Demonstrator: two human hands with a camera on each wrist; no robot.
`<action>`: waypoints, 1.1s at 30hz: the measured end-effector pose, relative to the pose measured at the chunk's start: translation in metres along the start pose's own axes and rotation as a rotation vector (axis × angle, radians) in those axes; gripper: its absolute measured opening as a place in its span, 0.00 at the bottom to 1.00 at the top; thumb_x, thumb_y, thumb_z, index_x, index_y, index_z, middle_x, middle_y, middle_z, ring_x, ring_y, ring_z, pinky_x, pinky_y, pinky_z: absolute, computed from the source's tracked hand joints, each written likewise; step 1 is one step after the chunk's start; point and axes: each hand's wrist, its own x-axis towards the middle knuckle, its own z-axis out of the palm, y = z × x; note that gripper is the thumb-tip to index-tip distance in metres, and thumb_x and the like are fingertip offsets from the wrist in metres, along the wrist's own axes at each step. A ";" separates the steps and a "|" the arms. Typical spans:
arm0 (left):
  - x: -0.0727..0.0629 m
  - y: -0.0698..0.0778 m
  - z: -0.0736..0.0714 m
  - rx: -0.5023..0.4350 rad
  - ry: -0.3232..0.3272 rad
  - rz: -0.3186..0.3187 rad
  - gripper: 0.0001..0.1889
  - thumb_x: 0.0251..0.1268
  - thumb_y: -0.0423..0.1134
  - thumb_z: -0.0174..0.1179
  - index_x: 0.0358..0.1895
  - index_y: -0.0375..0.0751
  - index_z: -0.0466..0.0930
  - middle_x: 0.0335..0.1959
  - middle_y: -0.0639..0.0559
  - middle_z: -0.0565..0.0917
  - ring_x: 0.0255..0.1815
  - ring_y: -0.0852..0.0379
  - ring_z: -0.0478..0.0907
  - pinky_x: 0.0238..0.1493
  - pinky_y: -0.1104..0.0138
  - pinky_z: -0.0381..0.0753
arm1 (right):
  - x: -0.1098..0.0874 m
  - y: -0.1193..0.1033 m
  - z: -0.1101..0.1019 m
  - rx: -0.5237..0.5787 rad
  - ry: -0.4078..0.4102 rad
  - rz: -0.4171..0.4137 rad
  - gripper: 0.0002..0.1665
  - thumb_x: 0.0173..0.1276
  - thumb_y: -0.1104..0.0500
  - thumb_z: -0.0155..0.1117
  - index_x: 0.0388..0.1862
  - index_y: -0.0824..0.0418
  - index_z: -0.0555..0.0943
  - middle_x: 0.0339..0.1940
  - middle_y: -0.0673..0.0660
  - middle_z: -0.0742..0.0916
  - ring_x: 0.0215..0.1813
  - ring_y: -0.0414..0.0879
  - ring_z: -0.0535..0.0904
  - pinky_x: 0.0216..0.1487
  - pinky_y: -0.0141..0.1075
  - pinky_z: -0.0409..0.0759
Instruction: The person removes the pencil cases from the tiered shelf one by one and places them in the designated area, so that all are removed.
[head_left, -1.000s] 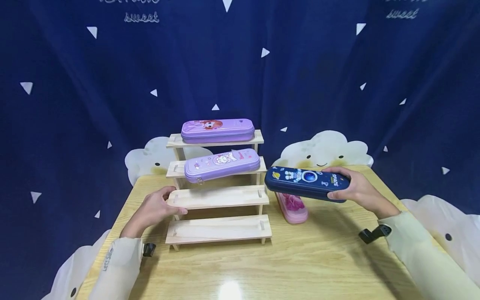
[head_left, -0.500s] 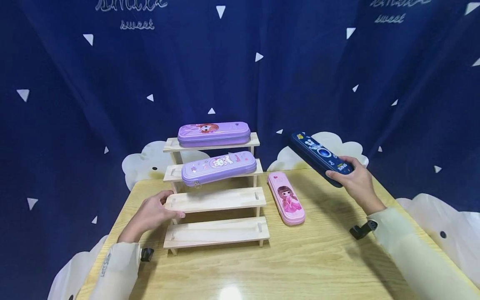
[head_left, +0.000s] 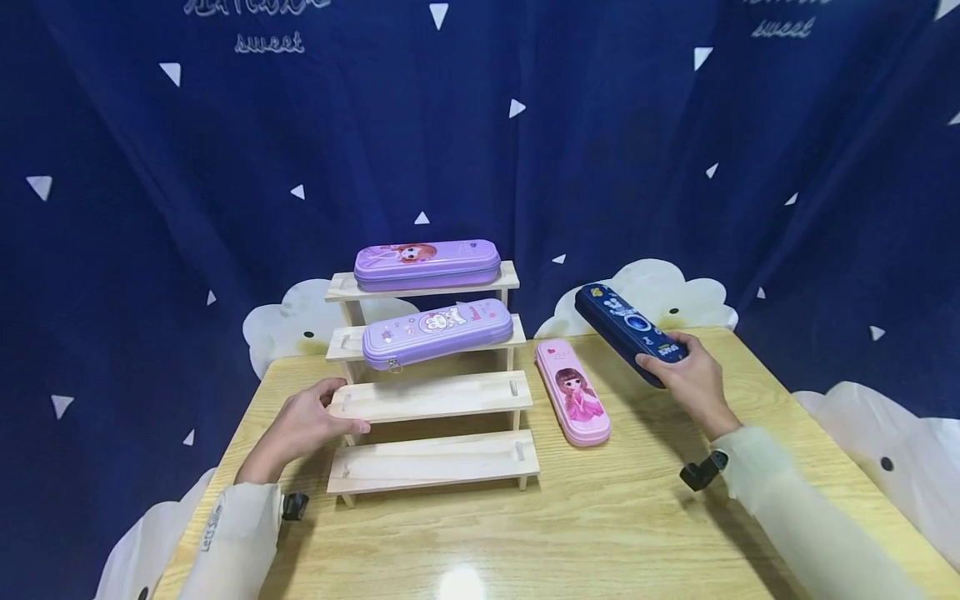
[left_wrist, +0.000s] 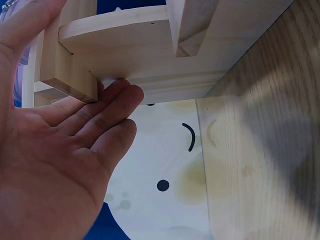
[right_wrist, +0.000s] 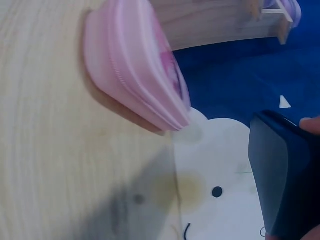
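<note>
Stepped wooden stand (head_left: 435,460) on the desk (head_left: 480,542), with my two hands at work. My left hand (head_left: 303,425) grips the left end of the stand's second tier from the bottom, thumb along the front edge and fingers behind; the left wrist view shows those fingers extended against the wood. My right hand (head_left: 693,379) grasps the navy SPACE pencil case (head_left: 626,329), printed with an astronaut and a planet, by its near end; the case is raised above the desk, to the right of the stand and slanting. Between it and the stand, the pink pencil case (head_left: 573,392), bearing a girl in a pink dress, lies flat on the desk. On the stand's top tier rests the purple pencil case (head_left: 427,265) with a red-haired girl; on the tier below, the lavender rabbit pencil case (head_left: 438,332) sits askew, its left end projecting forward. Behind the stand hangs a dark blue curtain (head_left: 420,125) with white triangles and clouds.
</note>
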 end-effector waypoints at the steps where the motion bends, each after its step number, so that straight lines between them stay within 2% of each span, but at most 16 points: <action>1: 0.000 0.000 0.000 -0.002 -0.001 -0.001 0.52 0.42 0.62 0.79 0.70 0.38 0.70 0.63 0.36 0.82 0.61 0.41 0.79 0.63 0.46 0.76 | -0.001 0.001 0.002 0.001 -0.006 0.004 0.56 0.60 0.32 0.70 0.76 0.62 0.64 0.68 0.73 0.76 0.66 0.66 0.72 0.59 0.54 0.71; 9: 0.001 0.000 0.000 -0.004 -0.003 -0.003 0.50 0.44 0.61 0.79 0.70 0.39 0.70 0.62 0.37 0.82 0.61 0.42 0.80 0.63 0.46 0.76 | -0.004 0.016 0.019 -0.034 -0.028 0.032 0.57 0.60 0.30 0.69 0.75 0.66 0.64 0.68 0.74 0.76 0.66 0.67 0.72 0.64 0.59 0.72; 13: 0.001 0.001 0.000 -0.004 0.000 -0.002 0.49 0.44 0.59 0.79 0.69 0.39 0.70 0.61 0.37 0.82 0.60 0.42 0.80 0.62 0.46 0.76 | -0.006 0.022 0.029 -0.033 -0.061 0.069 0.60 0.60 0.30 0.70 0.76 0.67 0.62 0.70 0.75 0.74 0.68 0.68 0.71 0.67 0.62 0.70; 19: 0.000 0.000 0.000 -0.005 -0.001 -0.009 0.50 0.42 0.62 0.79 0.68 0.40 0.71 0.60 0.38 0.84 0.57 0.45 0.81 0.60 0.49 0.77 | -0.010 0.028 0.043 -0.059 -0.102 0.126 0.62 0.59 0.30 0.70 0.77 0.68 0.60 0.70 0.74 0.73 0.68 0.68 0.71 0.68 0.62 0.71; 27: -0.001 0.002 0.001 0.000 0.006 -0.007 0.49 0.42 0.62 0.79 0.67 0.41 0.72 0.57 0.41 0.85 0.54 0.48 0.81 0.57 0.52 0.77 | -0.010 0.033 0.051 -0.086 -0.078 0.111 0.60 0.58 0.32 0.72 0.75 0.69 0.62 0.67 0.75 0.76 0.65 0.67 0.74 0.66 0.60 0.73; 33: 0.000 0.002 0.001 0.001 0.005 -0.008 0.48 0.42 0.62 0.79 0.67 0.41 0.72 0.57 0.41 0.85 0.53 0.48 0.82 0.57 0.53 0.77 | -0.011 0.034 0.057 -0.103 -0.094 0.101 0.57 0.59 0.37 0.73 0.73 0.72 0.63 0.64 0.75 0.76 0.63 0.66 0.75 0.64 0.59 0.73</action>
